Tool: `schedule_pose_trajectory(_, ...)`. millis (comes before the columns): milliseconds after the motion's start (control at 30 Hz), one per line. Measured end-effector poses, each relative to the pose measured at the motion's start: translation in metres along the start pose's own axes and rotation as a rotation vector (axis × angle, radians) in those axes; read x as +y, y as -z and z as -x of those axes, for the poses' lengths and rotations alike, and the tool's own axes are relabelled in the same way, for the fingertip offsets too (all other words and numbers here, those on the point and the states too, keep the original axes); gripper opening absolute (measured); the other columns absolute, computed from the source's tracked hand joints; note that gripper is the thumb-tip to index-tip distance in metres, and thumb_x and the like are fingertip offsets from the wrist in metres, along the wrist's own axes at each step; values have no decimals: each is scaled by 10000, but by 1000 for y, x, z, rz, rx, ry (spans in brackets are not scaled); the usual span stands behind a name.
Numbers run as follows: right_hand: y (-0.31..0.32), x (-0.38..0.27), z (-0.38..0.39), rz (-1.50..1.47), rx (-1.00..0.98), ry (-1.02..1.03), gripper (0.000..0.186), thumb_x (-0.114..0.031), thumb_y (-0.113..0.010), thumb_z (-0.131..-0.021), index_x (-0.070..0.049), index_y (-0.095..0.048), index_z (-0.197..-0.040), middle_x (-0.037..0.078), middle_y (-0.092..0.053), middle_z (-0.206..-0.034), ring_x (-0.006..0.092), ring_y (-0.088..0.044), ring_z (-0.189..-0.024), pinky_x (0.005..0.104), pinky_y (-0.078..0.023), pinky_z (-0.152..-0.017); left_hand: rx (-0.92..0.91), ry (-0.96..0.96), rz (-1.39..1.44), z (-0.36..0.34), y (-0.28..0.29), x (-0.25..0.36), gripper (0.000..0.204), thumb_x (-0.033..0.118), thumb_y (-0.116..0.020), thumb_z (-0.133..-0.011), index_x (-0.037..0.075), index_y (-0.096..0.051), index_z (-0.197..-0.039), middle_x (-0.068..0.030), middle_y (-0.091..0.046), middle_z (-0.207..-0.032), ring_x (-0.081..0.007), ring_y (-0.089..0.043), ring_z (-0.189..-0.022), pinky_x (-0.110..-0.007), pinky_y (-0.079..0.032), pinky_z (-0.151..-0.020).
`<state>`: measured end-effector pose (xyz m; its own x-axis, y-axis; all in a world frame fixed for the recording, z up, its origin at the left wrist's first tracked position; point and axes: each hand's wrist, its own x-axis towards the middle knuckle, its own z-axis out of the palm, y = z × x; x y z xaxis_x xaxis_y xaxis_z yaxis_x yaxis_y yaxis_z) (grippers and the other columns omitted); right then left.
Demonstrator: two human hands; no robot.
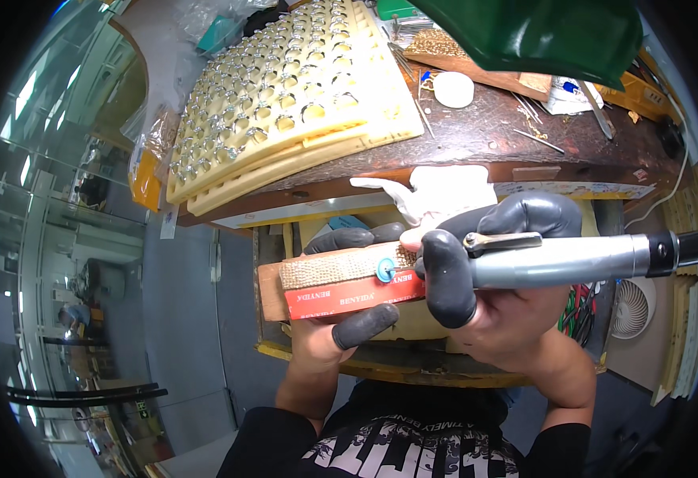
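Note:
My left hand [325,338], with black covers on its fingers, grips a wooden block [271,291] with red printed tape along its side and a tan, textured strip [325,267] on top. My right hand [508,307], also with black finger covers, is closed on a silver rotary handpiece [564,263] lying horizontally across my palm. Its small blue disc tip [386,269] is at the strip, near the block's right end; whether it touches cannot be made out. The block's right end is hidden behind my fingers. A crumpled white cloth [444,191] is just beyond my hands.
Stacked cream trays [396,119] of silver rings fill the wooden bench's [492,131] left. At its right are a white jar [453,89], a wooden board [533,83], metal tools [600,111] and a green object [540,32] overhead. A small fan [634,307] stands at lower right.

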<state>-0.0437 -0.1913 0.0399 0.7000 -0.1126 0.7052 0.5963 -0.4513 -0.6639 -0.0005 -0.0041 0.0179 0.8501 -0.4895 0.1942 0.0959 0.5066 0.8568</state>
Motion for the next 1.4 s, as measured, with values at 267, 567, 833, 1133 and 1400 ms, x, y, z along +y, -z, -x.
schedule_pose_trajectory(267,-2,-2,1,-1,25,-45,126,-23,-673,-880,63,-702,-967,111,-708,-866,180,-675,-780,300,-538,-720,13,19,-19,0,-2,3,663,-88,-766,-669,22,-501,-1267,-192,-539,-1316,-277,-538,-1246,-403,-463,-1047)
schedule_pose_trajectory(567,-1,-4,2,1,21,-36,119,-17,-676,-877,67,-703,-956,123,-718,-896,185,-684,-804,298,-541,-733,13,9,-36,1,-3,3,658,-83,-758,-676,25,-498,-1270,-193,-541,-1311,-278,-533,-1252,-405,-457,-1053)
schedule_pose_trajectory(833,-2,-3,4,-57,41,-80,117,-21,-687,-875,72,-698,-944,125,-714,-912,184,-683,-826,293,-538,-747,20,8,-34,0,-2,2,662,-79,-760,-673,23,-497,-1272,-187,-542,-1305,-278,-534,-1249,-406,-457,-1053)
schedule_pose_trajectory(1133,0,0,5,-68,-34,-55,179,-32,-682,-879,70,-678,-1026,129,-713,-933,186,-684,-836,306,-544,-760,44,-4,-35,1,-5,4,665,-79,-766,-664,15,-501,-1266,-174,-545,-1284,-275,-540,-1238,-397,-468,-1040)
schedule_pose_trajectory(1400,0,-4,3,-18,3,-74,135,-33,-671,-881,60,-692,-976,106,-715,-885,168,-684,-784,295,-542,-735,24,-30,-58,1,-3,3,664,-80,-768,-662,17,-503,-1263,-173,-545,-1285,-273,-539,-1238,-393,-466,-1042)
